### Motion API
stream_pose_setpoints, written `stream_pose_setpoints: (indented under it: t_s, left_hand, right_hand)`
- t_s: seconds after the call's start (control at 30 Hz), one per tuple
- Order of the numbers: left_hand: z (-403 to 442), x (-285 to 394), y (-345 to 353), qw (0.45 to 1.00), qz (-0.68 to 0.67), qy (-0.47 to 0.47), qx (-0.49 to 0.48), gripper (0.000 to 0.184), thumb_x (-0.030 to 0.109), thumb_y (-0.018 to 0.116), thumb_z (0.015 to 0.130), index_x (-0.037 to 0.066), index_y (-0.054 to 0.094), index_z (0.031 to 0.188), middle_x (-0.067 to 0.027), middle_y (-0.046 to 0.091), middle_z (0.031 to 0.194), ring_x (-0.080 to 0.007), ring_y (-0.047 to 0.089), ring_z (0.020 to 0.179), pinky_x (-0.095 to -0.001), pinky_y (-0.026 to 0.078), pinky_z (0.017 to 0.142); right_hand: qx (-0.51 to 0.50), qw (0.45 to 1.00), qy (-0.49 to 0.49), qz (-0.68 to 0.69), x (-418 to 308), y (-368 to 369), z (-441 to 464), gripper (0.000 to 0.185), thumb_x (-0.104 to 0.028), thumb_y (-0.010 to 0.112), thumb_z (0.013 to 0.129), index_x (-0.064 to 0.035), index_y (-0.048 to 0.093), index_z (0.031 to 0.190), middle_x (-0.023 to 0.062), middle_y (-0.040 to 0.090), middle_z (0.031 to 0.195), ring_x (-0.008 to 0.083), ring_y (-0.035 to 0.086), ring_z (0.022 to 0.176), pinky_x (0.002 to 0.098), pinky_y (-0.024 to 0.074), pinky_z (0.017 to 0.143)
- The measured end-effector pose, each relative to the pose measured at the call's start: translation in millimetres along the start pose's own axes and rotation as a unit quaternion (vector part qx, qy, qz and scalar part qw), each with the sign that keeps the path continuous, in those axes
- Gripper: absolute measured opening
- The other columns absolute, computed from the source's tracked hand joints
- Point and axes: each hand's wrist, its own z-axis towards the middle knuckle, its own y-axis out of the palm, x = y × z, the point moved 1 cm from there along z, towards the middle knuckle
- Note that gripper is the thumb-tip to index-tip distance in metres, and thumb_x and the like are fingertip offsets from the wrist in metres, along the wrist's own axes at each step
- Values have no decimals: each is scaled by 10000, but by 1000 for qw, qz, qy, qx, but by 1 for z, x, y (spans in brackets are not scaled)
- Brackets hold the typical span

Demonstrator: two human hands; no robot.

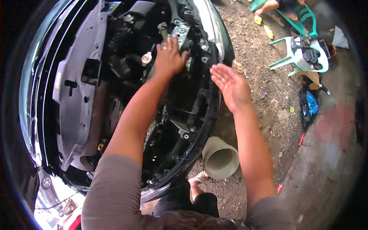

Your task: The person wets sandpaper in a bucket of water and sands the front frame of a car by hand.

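Observation:
My left hand [169, 58] reaches over the open engine bay [176, 96], its fingers spread and holding nothing I can see. Its fingertips lie over or on a pale metal bracket [181, 33]; actual contact is hard to judge. Just left of that hand is a radiator cap [146, 58] with an orange-and-white top. My right hand [232, 85] is stretched flat beside the front edge of the car [211, 92], palm partly showing and nothing in it. The gap between its fingertips and the edge is unclear.
A pale bucket [221, 161] stands on the gravel by the bumper. Green plastic chairs [285, 53] are at the upper right, with another person's arm [267, 7] near them. A blue-and-black bag [311, 102] lies on the ground. A grey panel [82, 88] spans the bay's left side.

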Motion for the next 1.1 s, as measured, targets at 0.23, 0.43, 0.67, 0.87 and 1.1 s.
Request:
stream_pose_setpoints:
  t_s: [0.23, 0.43, 0.67, 0.87, 1.1]
  left_hand:
    - [73, -7, 41, 997, -42, 52, -32, 680, 405, 453, 1106, 6, 362, 1649, -238, 416, 1680, -427, 368, 1573, -490, 351, 1284]
    - [73, -11, 38, 994, -51, 88, -32, 580, 295, 455, 1099, 157, 403, 1660, -181, 483, 1651, -445, 415, 1542, -488, 392, 1262]
    - [-24, -27, 2, 974, 43, 222, -15, 530, 247, 542, 1011, 104, 595, 1519, -117, 555, 1581, -354, 377, 1583, -546, 360, 1248]
    - [-104, -20, -47, 958, 81, 257, -99, 422, 236, 574, 984, 69, 705, 1350, -139, 600, 1499, -362, 422, 1545, -596, 360, 1229]
    - [-124, 91, -178, 945, -67, 139, -289, 365, 215, 585, 1010, 65, 722, 1312, -149, 740, 1278, -350, 666, 1249, -450, 543, 1035]
  right_hand:
    - [104, 994, 19, 14, 20, -87, -91, 422, -246, 519, 1116, 69, 612, 1382, 232, 673, 1406, 360, 636, 1354, 475, 490, 1180]
    - [154, 987, 48, 0, 51, -125, -141, 397, -233, 572, 1100, 61, 635, 1359, 229, 689, 1377, 358, 659, 1321, 468, 521, 1146]
    - [232, 970, 66, -19, 73, -168, -224, 348, -243, 632, 1078, 38, 670, 1279, 201, 732, 1283, 333, 704, 1232, 465, 544, 1105]
    - [302, 940, 125, -96, 90, -218, -343, 268, -219, 638, 1079, 4, 693, 1216, 159, 758, 1217, 280, 740, 1133, 442, 586, 1027]
    - [348, 915, 50, -196, 171, -306, -553, 176, -137, 677, 1045, -20, 725, 1167, 67, 742, 1023, 165, 708, 856, 346, 606, 738]
